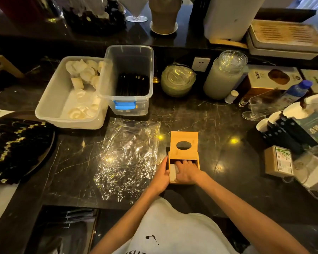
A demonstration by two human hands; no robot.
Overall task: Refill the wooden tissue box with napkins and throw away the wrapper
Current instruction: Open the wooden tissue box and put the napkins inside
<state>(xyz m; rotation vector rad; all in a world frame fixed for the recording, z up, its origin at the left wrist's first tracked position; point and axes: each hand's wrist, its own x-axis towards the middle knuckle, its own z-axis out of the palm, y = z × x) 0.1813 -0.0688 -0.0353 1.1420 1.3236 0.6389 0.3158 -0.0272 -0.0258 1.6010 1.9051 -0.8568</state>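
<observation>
The wooden tissue box (196,179) sits on the dark marble counter just in front of me. Its lid (184,138), with an oval hole, is slid back partway. White napkins (172,172) show inside the open end. My right hand (185,171) lies flat on the napkins, its fingers reaching under the lid. My left hand (162,176) holds the box's left side, thumb along the edge. The clear plastic wrapper (128,158) lies flat and crinkled on the counter, to the left of the box.
Two clear plastic bins stand behind the wrapper, one with white pieces (70,99), one with dark items (130,79). A tray of black packets (17,147) is at left. Jars, glasses, a bottle (297,90) and small boxes (278,161) crowd the right.
</observation>
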